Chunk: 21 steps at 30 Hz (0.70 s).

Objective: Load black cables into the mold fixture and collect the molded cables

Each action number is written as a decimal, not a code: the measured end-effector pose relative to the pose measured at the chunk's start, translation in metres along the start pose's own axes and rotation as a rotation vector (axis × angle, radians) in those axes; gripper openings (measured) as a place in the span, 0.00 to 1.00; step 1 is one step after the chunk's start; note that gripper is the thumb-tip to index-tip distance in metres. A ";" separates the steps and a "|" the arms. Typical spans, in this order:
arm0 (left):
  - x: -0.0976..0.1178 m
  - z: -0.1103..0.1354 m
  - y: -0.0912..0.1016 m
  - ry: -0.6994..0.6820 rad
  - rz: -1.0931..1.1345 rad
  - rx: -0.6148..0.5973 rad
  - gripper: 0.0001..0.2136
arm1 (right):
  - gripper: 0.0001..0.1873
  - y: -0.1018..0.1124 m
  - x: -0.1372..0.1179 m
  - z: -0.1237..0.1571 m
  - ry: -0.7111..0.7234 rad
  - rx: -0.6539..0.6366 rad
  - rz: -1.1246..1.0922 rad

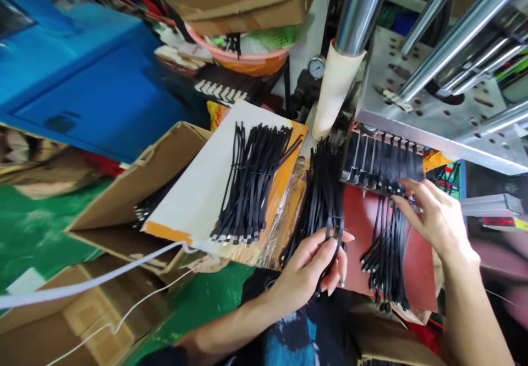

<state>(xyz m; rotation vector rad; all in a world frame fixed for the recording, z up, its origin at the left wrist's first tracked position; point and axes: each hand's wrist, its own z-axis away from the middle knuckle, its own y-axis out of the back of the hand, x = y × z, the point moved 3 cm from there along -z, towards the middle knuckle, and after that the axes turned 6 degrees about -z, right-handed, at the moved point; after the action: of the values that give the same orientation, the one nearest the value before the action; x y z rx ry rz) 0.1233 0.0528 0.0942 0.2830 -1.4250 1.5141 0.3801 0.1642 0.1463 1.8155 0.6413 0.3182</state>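
Observation:
My left hand (311,264) is closed around a few short black cables (334,228), near the lower edge of the machine's work surface. My right hand (433,215) reaches to the front edge of a metal fixture (350,173) under the press. Its thumb and index finger pinch the end of a black cable there; the exact grip is partly hidden. Several black cables lie side by side across the fixture. Below it, a bunch of black cables (388,278) with connector ends rests on a reddish board (423,267). Another loose pile of black cables (317,184) lies left of the fixture.
A bundle of black cables (253,184) lies on a white and orange board (198,179) at left. Steel press columns (363,9) and a drilled plate (383,75) overhang the fixture. Cardboard boxes (124,190), a blue cabinet (91,86) and a pressure gauge (317,67) stand around.

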 end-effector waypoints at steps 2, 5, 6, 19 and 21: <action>0.001 0.003 0.001 0.017 -0.034 0.004 0.19 | 0.21 -0.011 0.017 -0.012 0.053 -0.017 0.097; 0.001 0.007 0.005 0.048 -0.072 0.029 0.19 | 0.23 -0.023 0.025 -0.023 0.165 -0.033 0.154; 0.000 0.008 0.006 0.061 -0.082 0.040 0.19 | 0.23 -0.025 0.024 -0.026 0.196 -0.038 0.155; -0.004 0.009 0.009 0.090 -0.059 0.128 0.17 | 0.09 -0.022 0.003 -0.045 0.416 -0.010 0.277; -0.005 0.007 0.010 0.091 -0.067 0.131 0.17 | 0.10 -0.015 -0.002 -0.044 0.390 0.030 0.197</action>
<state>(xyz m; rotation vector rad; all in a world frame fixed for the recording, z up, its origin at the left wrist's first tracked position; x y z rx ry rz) 0.1147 0.0463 0.0865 0.3346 -1.2362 1.5483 0.3522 0.2012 0.1473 1.8644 0.7376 0.8124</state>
